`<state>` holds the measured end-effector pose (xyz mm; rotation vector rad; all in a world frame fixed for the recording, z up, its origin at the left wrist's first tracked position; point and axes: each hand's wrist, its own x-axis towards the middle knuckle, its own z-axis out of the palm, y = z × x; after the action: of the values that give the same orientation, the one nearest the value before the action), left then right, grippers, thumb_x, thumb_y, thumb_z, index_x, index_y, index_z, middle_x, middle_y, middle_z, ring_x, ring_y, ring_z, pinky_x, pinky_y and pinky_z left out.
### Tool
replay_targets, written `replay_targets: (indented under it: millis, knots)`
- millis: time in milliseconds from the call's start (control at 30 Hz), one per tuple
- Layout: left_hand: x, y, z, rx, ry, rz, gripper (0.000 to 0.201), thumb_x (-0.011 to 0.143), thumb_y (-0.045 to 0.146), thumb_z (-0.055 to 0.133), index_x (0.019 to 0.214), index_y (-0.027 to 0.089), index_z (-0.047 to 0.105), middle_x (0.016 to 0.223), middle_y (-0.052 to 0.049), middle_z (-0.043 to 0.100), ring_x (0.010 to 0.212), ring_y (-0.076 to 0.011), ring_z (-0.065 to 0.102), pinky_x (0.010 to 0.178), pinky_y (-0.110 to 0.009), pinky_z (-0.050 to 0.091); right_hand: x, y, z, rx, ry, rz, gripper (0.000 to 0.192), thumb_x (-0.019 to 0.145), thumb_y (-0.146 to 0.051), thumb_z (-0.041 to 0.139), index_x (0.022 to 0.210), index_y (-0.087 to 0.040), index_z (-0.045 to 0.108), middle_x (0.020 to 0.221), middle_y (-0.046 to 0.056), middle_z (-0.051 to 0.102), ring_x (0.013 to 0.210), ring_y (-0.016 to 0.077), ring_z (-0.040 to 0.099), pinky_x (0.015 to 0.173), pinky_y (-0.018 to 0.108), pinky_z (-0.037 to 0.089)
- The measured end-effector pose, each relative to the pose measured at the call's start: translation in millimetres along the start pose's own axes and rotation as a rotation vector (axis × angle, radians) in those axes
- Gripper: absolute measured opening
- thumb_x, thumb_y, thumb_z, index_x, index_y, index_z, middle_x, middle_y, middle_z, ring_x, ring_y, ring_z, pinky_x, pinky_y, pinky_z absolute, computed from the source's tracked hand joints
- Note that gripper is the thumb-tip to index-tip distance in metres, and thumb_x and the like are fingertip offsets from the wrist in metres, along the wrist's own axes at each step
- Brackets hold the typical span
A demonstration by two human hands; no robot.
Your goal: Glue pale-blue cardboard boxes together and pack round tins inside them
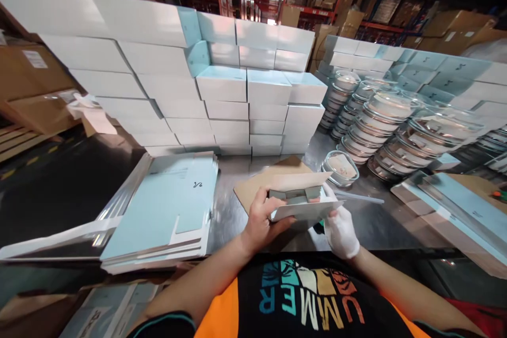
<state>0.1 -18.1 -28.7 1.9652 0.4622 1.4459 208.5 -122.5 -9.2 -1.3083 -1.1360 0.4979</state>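
A small white cardboard box [303, 212], partly folded with its side open towards me, is held between both hands above the table. My bare left hand [261, 219] grips its left end, thumb at the opening and fingers beneath. At the right end, my right hand [341, 229] in a white glove closes round the panel edges; some of its fingers are hidden behind the card. Below the box lies a brown cardboard sheet [247, 190]. Just beyond the gloved hand sits a round glass container [340, 168] with a pale slip inside.
Flat light-blue box blanks [158, 200] are piled on the left. White boxes [225, 87] form a wall at the back. Stacked round glass containers [380, 127] stand on the right, near more flat blanks [467, 211]. A thin clear strip [360, 197] lies on the metal table [229, 222].
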Motion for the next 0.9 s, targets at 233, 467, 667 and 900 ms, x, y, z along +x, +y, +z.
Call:
replay_targets:
  millis: [233,467,667,900]
  knots:
    - [-6.9,-33.4,-4.5,-0.097,-0.031,0.067,0.067,0.087,0.069,0.080,0.139,0.028,0.069,0.136,-0.013,0.065,0.128,-0.0309,0.065,0.111,-0.047,0.054,32.2,-19.4,21.7,-0.024,0.208,-0.009,0.054,0.084,-0.033,0.070,0.137,-0.028,0.062,0.137,0.008,0.074,0.126,0.0264,0.071,0.112,0.045,0.056]
    - [7.6,-27.2,-17.5,-0.094,0.102,-0.177,0.063,0.081,0.072,0.084,0.121,0.025,0.074,0.115,-0.009,0.076,0.118,-0.0308,0.069,0.116,-0.051,0.048,78.4,-12.6,-29.6,-0.780,-0.077,0.307,0.023,0.092,-0.041,0.066,0.097,-0.020,0.072,0.117,0.017,0.079,0.124,0.0348,0.071,0.105,0.044,0.053]
    - [15.5,-13.1,-26.1,-0.249,0.303,-0.334,0.064,0.081,0.077,0.080,0.116,0.023,0.074,0.111,-0.008,0.075,0.103,-0.0274,0.070,0.092,-0.037,0.055,68.2,17.2,-28.4,-0.839,-0.230,0.536,0.011,0.068,-0.017,0.077,0.078,-0.019,0.071,0.071,0.006,0.074,0.075,0.0265,0.074,0.074,0.034,0.057]
    - [20.5,-5.9,-36.0,-0.282,0.349,-0.419,0.052,0.085,0.067,0.081,0.113,0.023,0.072,0.106,-0.006,0.074,0.096,-0.0244,0.069,0.087,-0.035,0.054,46.9,7.1,-40.5,-0.655,0.310,0.229,0.058,0.072,-0.039,0.072,0.126,-0.018,0.065,0.117,0.012,0.077,0.105,0.0286,0.074,0.094,0.042,0.062]
